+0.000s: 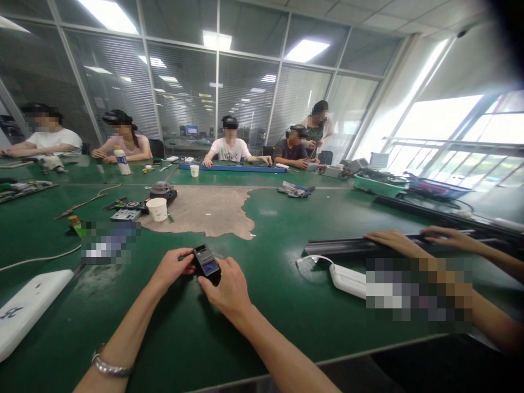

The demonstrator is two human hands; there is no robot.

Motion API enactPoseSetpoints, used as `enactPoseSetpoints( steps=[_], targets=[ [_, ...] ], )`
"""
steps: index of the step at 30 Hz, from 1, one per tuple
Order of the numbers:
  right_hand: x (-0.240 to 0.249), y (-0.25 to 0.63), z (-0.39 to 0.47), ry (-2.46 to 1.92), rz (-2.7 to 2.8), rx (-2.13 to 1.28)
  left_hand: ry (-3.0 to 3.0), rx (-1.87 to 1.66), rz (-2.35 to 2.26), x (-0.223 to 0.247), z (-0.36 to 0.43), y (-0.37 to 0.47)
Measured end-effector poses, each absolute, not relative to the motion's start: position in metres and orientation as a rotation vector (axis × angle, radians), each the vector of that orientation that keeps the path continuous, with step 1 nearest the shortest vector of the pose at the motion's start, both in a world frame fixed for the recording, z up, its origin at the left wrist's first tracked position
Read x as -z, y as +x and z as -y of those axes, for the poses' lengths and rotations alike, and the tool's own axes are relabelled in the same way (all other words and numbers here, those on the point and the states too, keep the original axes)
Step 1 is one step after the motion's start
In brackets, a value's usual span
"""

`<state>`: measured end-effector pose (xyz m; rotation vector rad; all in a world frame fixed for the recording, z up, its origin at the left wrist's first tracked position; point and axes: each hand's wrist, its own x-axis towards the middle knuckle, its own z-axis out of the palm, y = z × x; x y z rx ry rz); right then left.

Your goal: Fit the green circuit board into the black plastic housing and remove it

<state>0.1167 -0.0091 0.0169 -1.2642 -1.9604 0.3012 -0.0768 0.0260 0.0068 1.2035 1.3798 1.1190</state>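
A small dark rectangular device (207,261) with a bluish panel on its upper face is held just over the green table (270,327). Around its right side and lower edge wrap the fingers of my right hand (229,288), thumb along the near edge. My left hand (174,268) pinches the device's left side with thumb and fingertips. The exact kind of device does not show clearly, and its underside is hidden. Beyond my hands lies a worn brown patch (208,210) on the tabletop.
Left stand a paper cup (158,209), electronic parts (126,214) and a white power bank (35,311). At right, another person's hands (391,240) rest on a long dark rail (335,246), near a white block (347,281). Gloves (295,189) lie farther back; several people sit opposite.
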Motion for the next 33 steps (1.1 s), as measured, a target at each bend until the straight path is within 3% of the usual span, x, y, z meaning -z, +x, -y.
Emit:
enactPoseSetpoints(
  steps=[11, 25, 33],
  targets=[
    [-0.037, 0.132, -0.005, -1.154, 1.783, -0.350, 1.151, -1.157, -1.341, -0.006, -0.026, -0.077],
    [-0.029, 0.169, -0.042, -1.624, 1.612, -0.387, 1.168, -1.116, -1.350, -0.008, -0.025, -0.076],
    [-0.021, 0.172, -0.038, -1.802, 1.827, -0.226, 1.157, -1.097, -1.335, -0.008, -0.023, -0.073]
  ],
)
